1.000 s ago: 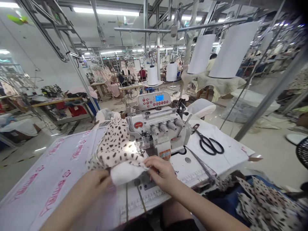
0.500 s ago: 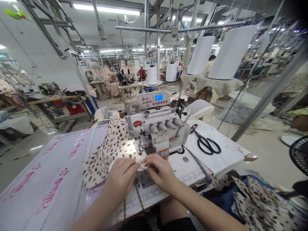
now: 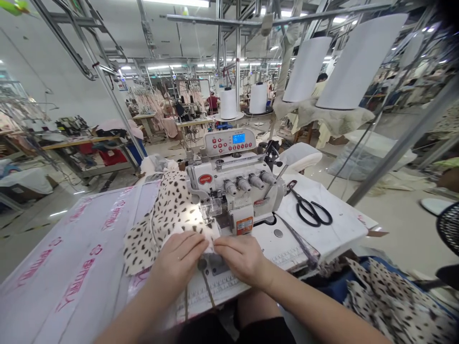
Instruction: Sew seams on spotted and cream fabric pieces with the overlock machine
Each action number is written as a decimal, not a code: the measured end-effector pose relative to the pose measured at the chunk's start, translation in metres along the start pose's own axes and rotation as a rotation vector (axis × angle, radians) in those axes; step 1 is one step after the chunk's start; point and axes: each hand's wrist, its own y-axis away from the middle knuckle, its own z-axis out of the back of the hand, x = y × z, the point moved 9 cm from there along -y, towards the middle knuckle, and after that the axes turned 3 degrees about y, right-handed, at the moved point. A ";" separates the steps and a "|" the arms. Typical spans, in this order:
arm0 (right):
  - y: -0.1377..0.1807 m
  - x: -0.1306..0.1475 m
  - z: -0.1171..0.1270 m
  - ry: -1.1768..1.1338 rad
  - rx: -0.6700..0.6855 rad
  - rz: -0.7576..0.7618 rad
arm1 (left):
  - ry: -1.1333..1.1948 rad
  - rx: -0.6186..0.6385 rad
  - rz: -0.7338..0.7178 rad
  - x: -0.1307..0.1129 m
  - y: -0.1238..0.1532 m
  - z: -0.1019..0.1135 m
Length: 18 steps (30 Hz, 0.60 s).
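A cream fabric piece with dark spots (image 3: 168,215) lies on the table in front of an industrial overlock sewing machine (image 3: 233,191), its far end running up to the presser foot (image 3: 211,208). My left hand (image 3: 178,258) sits on the near edge of the fabric, fingers pinching it. Close beside it, my right hand (image 3: 238,258) holds the same edge with its fingertips, just in front of the presser foot. The two hands nearly touch. The fabric's underside is mostly hidden.
Black-handled scissors (image 3: 310,212) lie on a white cloth (image 3: 322,224) right of the machine. A heap of spotted fabric (image 3: 387,301) sits at lower right. A plastic-covered table with pink lettering (image 3: 71,267) extends left. Thread cones (image 3: 228,104) stand behind the machine, and a co-worker (image 3: 322,81) stands beyond.
My left hand has moved right to sit beside my right hand. The fabric's white folded edge has gone from view, and the piece now lies flatter, spread toward the left.
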 end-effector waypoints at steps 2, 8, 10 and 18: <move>-0.001 -0.003 -0.001 -0.006 0.007 -0.009 | -0.004 0.016 -0.007 0.001 0.000 -0.001; -0.010 -0.021 -0.011 -0.025 0.075 -0.094 | 0.067 0.108 0.062 0.019 -0.008 -0.013; -0.011 -0.025 -0.014 -0.007 0.114 -0.117 | 0.106 0.120 0.078 0.024 -0.011 -0.015; -0.007 -0.014 -0.008 0.073 0.109 -0.041 | 0.199 0.159 0.170 0.029 -0.014 -0.010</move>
